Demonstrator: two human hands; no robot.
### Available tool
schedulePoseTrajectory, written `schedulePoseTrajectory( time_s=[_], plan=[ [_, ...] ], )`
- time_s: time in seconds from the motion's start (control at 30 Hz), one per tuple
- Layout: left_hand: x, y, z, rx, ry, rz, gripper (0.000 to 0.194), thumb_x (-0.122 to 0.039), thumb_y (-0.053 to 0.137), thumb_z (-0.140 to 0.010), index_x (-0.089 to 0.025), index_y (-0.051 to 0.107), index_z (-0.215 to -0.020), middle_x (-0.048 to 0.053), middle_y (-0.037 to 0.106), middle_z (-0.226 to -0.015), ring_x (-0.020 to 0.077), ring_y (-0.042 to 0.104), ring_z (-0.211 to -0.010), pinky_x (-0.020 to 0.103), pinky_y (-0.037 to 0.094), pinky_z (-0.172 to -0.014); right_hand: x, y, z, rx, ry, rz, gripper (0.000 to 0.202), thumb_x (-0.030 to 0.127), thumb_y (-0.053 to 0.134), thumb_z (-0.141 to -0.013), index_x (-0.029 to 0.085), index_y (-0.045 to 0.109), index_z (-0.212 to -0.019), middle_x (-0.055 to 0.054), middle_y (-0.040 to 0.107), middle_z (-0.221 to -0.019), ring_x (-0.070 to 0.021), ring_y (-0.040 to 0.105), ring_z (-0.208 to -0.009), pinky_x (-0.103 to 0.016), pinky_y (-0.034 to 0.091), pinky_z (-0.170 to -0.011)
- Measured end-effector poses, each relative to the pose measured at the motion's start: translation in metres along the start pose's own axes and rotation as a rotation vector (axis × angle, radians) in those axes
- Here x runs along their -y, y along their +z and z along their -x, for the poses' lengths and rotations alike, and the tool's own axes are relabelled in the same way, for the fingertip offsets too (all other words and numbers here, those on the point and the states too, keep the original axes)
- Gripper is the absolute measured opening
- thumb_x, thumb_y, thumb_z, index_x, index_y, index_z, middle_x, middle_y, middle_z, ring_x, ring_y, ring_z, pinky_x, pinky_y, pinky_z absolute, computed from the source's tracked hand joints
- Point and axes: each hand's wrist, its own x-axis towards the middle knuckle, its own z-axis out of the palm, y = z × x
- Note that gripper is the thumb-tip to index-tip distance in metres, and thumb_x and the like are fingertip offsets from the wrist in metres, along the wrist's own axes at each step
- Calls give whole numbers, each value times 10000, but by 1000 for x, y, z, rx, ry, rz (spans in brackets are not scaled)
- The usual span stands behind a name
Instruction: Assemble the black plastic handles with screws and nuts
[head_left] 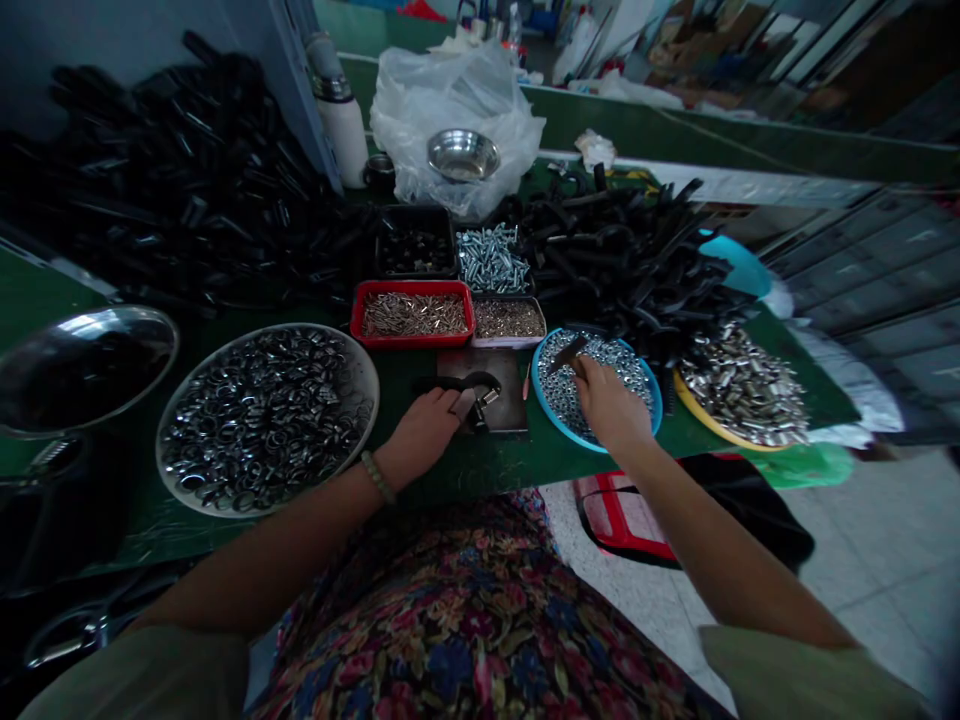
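My left hand (427, 432) is closed around a black lever-like part (480, 380) with a hooked end, held over a square metal plate (512, 392). A small shiny threaded or coiled piece shows inside the hook. My right hand (611, 400) reaches over a blue round tray (537, 385) of small silvery nuts. Its fingers are closed on a dark, flat, blade-like piece (568, 353) whose kind I cannot make out. The right fingertips are partly hidden behind the hand.
Left stands a round tray (171, 430) of shiny black rings. Behind the plate are a red tray (412, 342) of small pins, loose screws (493, 258) and a black bin (414, 212). Black parts (622, 250) pile up behind the nuts. A yellow tray (705, 425) holds metal pieces.
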Motion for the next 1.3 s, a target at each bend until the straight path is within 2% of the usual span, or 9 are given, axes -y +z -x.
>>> schedulePoseTrajectory(
  time_s=[0.13, 0.23, 0.43, 0.57, 0.73, 0.83, 0.97, 1.2, 1.3],
  plan=[
    [-7, -18, -17, -61, -58, 363, 373, -217, 404, -946, -163, 492, -1304, 109, 602, -1211, 230, 555, -1107, 376, 434, -986, -27, 15, -16, -117, -52, 162, 376, 345, 420, -957, 180, 553, -1267, -148, 623, -1050, -286, 577, -921, -373, 425, -720],
    [-5, -24, -32, 29, -164, 518, 334, -266, 360, -969, -164, 571, -1206, 77, 665, -1107, 204, 618, -1003, 329, 473, -916, -11, 10, -47, -237, -187, 72, 327, 326, 455, -947, 195, 614, -1201, -150, 618, -1107, -297, 505, -1044, -403, 387, -825],
    [7, -23, -31, 160, -199, -36, 301, -308, 422, -944, -131, 664, -922, 128, 650, -989, 233, 628, -895, 352, 465, -827, 55, 7, -136, 3, -418, 57, 252, 279, 511, -919, 183, 667, -1092, -135, 646, -1113, -275, 497, -1086, -364, 368, -830],
    [13, -42, -74, 49, -169, -127, 302, -375, 453, -930, -168, 672, -953, 95, 643, -984, 210, 617, -843, 319, 449, -751, 72, 17, -157, 32, -443, 41, 224, 232, 510, -905, 141, 678, -1022, -148, 657, -1091, -276, 507, -1087, -363, 370, -837],
    [21, -37, -172, -62, -113, -197, 293, -205, 413, -927, -123, 684, -1001, 149, 653, -1047, 263, 555, -1068, 392, 379, -891, 68, 20, -157, 27, -429, 13, 233, 243, 488, -913, 142, 659, -1035, -150, 657, -1089, -282, 523, -1059, -371, 392, -823],
    [23, -23, -201, -38, -111, -187, 307, -160, 398, -919, -95, 693, -971, 170, 675, -1001, 267, 574, -1054, 421, 357, -916, 62, 19, -158, 29, -395, -19, 215, 225, 501, -903, 128, 656, -1018, -148, 666, -1060, -271, 543, -1018, -359, 405, -820],
    [27, -16, -204, -52, -100, -163, 317, -175, 385, -928, -98, 687, -983, 180, 677, -1009, 268, 589, -1042, 413, 379, -895, 53, 17, -141, -3, -397, -131, 202, 233, 504, -917, 133, 655, -1006, -125, 671, -1057, -236, 556, -1010, -342, 404, -886],
    [34, -19, -204, -108, -97, -39, 286, -122, 393, -911, -106, 651, -1034, 156, 679, -1006, 234, 620, -978, 361, 427, -863, 67, 24, -66, -8, -544, -580, 173, 204, 497, -929, 159, 660, -965, -80, 691, -956, -178, 625, -896, -293, 466, -817],
    [32, -25, -194, -204, -94, 223, 244, -123, 438, -898, -132, 639, -1037, 96, 688, -1025, 177, 624, -963, 298, 443, -884, 75, 32, -58, 17, -509, -574, 152, 183, 516, -914, 153, 659, -955, -88, 690, -953, -183, 632, -901, -296, 474, -811]
  ],
)
